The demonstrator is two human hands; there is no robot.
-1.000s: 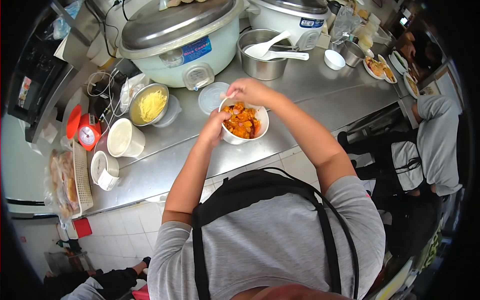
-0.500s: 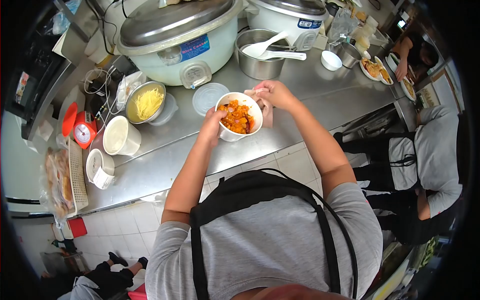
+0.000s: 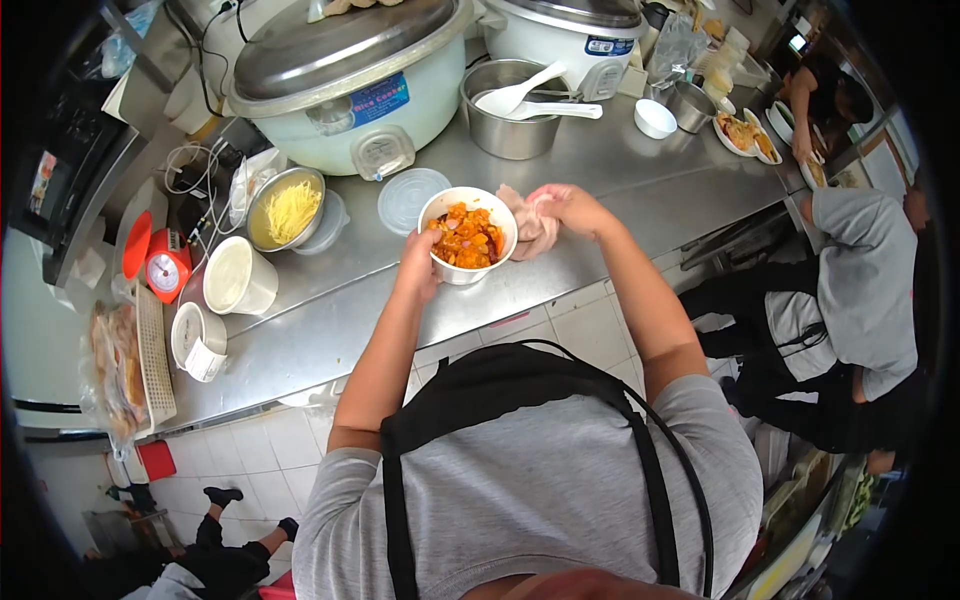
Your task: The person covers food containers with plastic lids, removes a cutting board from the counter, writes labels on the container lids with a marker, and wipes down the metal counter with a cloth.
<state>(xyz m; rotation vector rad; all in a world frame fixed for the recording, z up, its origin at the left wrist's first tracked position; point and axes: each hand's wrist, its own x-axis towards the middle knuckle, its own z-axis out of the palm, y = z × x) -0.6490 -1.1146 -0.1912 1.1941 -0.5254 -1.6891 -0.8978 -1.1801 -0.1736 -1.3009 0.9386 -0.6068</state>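
A white bowl [image 3: 468,236] of orange-red food in chunks is held at its left rim by my left hand [image 3: 420,262], thumb over the edge. To the right of the bowl, my right hand [image 3: 572,209] has its fingers closed on a pinkish-brown cloth [image 3: 532,228], which is bunched beside the bowl's right side. A clear round lid [image 3: 412,200] lies on the steel counter [image 3: 350,285], just behind my left hand and the bowl.
Two rice cookers [image 3: 350,90] [image 3: 560,45] stand at the back, with a steel pot [image 3: 512,135] holding white ladles before them. Left are a bowl of yellow shreds [image 3: 292,212], white tubs [image 3: 240,277] and a red scale [image 3: 166,265]. Co-workers [image 3: 865,280] are at the right.
My right hand has moved from the bowl's back rim to its right, and the cloth has come into view there. The bowl has shifted slightly left with my left hand.
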